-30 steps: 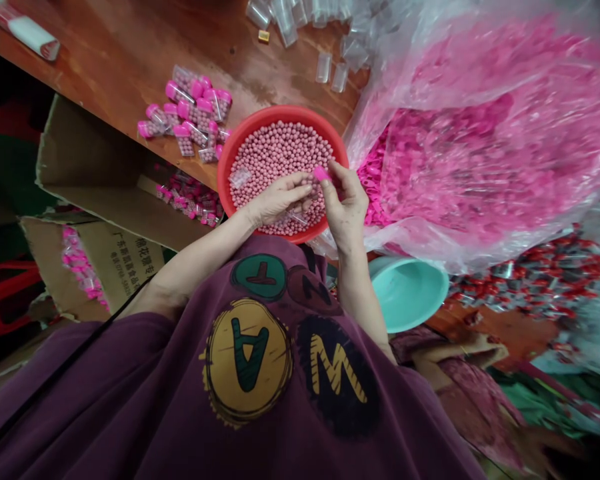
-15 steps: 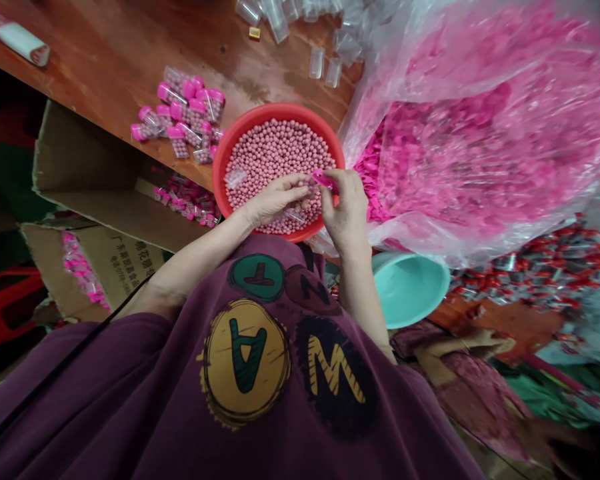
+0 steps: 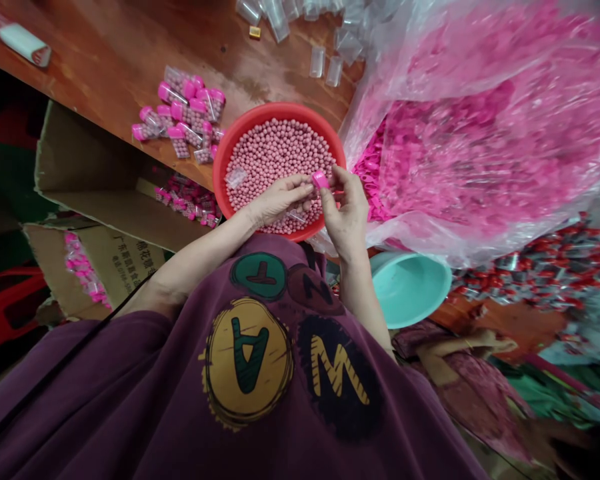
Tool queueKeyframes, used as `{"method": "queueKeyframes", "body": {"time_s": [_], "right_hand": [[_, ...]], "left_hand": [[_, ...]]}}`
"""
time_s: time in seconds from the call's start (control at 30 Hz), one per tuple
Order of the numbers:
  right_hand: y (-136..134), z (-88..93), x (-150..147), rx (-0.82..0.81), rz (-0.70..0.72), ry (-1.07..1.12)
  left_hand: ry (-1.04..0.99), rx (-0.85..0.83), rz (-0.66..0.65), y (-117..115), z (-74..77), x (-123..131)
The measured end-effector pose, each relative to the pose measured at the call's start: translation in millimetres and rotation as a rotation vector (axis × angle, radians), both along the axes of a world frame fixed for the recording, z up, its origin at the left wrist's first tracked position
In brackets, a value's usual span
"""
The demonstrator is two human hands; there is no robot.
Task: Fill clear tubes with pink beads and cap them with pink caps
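- The pink cap (image 3: 321, 180) is pinched between the thumb and forefinger of my right hand (image 3: 347, 208), held just above the near edge of the red bowl (image 3: 229, 152).
- My left hand (image 3: 279, 199) comes in from the other side with its fingers curled together, the fingertips (image 3: 306, 189) touching the cap. I cannot tell whether this hand grips anything.
- A clear tube (image 3: 296, 215) shows just under my left hand, against the beads. How it is held is hidden by the fingers.
- Both hands hover over the bowl, which is heaped with small pink beads (image 3: 280, 147). Another empty tube (image 3: 237, 177) lies on the beads near the left rim.
- The bowl sits at the edge of the wooden table (image 3: 120, 47), partly overhanging it toward my lap.
- Just left of the bowl on the table is a small pile of filled tubes (image 3: 185, 113), each closed with a pink cap.
- Farther back on the table lie empty clear tubes (image 3: 325, 63), scattered loosely.
- To the right of the bowl, touching it, a large clear plastic bag (image 3: 480, 133) bulges with more pink caps.
- Below the bag, beside my right forearm, is a teal bowl (image 3: 410, 287).
- Under the table edge on the left, an open cardboard box (image 3: 80, 180) holds more filled tubes.
- Far right, a heap of red-capped tubes (image 3: 530, 267) lies in plastic.
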State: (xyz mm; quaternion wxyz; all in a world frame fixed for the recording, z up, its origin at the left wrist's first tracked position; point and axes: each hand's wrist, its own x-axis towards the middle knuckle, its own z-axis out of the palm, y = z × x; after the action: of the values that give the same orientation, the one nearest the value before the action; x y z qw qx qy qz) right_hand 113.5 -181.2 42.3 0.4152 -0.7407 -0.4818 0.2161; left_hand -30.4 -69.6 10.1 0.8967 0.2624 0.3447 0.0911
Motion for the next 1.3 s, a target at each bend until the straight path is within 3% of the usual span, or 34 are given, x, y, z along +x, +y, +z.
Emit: {"method": "queueKeyframes", "body": {"time_s": [0.23, 0.53, 0.93, 1.1, 1.3], "right_hand": [[3, -8.9, 6, 0.052, -0.023, 0.06], [1, -16.5, 0, 0.103, -0.022, 0.059], [-2, -1.5, -5, 0.223, 0.06, -0.034], [-5, 1.1, 4, 0.175, 0.153, 0.028], [-5, -30.6, 6, 0.138, -0.088, 0.212]], "left_hand": [[-0.026, -0.055, 0.021, 2, 7.0, 0], [-0.016, -0.022, 0.038, -1, 5.3, 0], [-0.018, 0.458, -0.027, 9, 24.6, -6], [-0.042, 0.456, 0.0, 15, 25.9, -9], [0.014, 0.388, -0.055, 11, 22.6, -14]]}}
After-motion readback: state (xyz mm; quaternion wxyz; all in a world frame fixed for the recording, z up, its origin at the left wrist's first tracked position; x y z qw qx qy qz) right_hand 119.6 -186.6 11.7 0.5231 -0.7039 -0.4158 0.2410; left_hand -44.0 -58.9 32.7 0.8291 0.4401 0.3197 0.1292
